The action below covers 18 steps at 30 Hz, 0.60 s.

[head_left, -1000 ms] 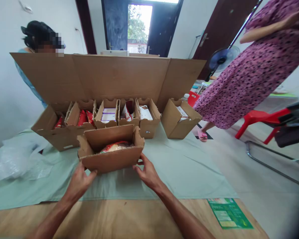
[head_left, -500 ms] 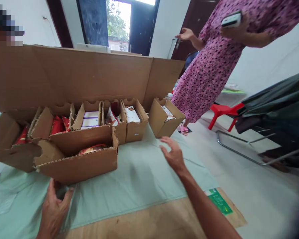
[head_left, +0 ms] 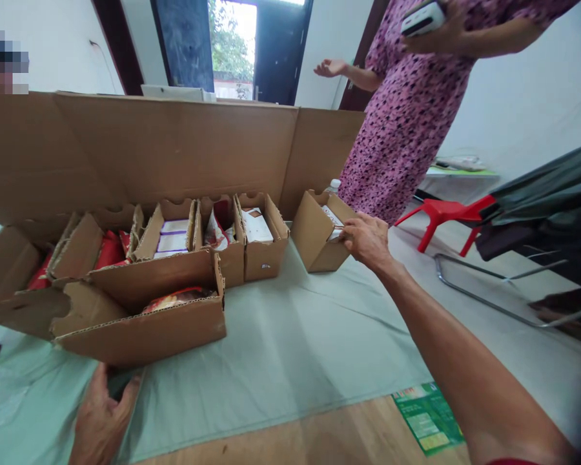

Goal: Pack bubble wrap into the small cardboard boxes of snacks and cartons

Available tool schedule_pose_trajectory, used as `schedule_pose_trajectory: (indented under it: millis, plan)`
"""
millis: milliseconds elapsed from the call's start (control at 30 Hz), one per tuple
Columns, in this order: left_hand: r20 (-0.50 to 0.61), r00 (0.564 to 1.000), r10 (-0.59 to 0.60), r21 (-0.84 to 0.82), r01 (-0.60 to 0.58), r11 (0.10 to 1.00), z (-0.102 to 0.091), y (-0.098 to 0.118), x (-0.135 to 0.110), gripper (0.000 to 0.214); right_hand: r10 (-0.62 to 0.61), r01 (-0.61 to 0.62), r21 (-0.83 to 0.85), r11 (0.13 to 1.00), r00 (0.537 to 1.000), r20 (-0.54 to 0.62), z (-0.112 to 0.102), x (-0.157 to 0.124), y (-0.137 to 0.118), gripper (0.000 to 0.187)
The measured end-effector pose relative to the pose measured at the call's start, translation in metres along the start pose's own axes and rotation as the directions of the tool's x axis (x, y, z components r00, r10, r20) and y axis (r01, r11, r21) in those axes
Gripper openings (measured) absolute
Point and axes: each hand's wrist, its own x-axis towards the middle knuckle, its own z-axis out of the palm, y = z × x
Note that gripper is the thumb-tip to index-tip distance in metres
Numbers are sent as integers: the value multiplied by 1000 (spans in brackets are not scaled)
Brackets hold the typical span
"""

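In the head view my right hand (head_left: pixel 368 240) is at the right-hand cardboard box (head_left: pixel 314 232), its fingers curled over the low front edge. White packs (head_left: pixel 333 219) show inside that box, close to my fingertips. My left hand (head_left: pixel 101 416) lies low at the left, thumb and fingers apart, just in front of a long open cardboard box (head_left: pixel 145 339). A red-edged food packet (head_left: pixel 179 299) rests in this long box. Whether my left fingertips touch its bottom edge, I cannot tell.
Several cardboard boxes, among them one with white packs (head_left: pixel 266 255), stand in a row on a green cloth (head_left: pixel 281 336). Behind rises a tall cardboard panel (head_left: pixel 184 152). A person in a pink dress (head_left: pixel 401 129) stands at right, by a red stool (head_left: pixel 440 213).
My right hand has moved forward and right from above the cloth onto the right-hand box. My left hand stays nearly in place. The standing person's hands have shifted left in the view.
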Motion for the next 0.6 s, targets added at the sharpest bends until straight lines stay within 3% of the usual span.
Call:
schedule_pose_trajectory:
  millis: [100,300,433,533,600]
  plan:
    - [38,999,-33,80,30,996,1,1,0,67,-32,32,-22,999,999,-7,-4,-3,2,18]
    - [9,1000,6,64,-7,998,2,5,-2,64,-52,51,-47,998,999,-9,-7,-2,-2,18]
    - [-10,1000,-10,47,10,999,3,9,-3,72,-45,43,-40,998,998,-54,-20,-15,-20,32]
    - [-11,1000,-19,21,19,1000,2,14,-2,76,22,-1,184,983,993,-112,-25,-31,-51,40]
    - [-24,999,-28,-21,28,999,1,17,-2,74,60,-34,421,907,997,-50,-18,-39,-73,40]
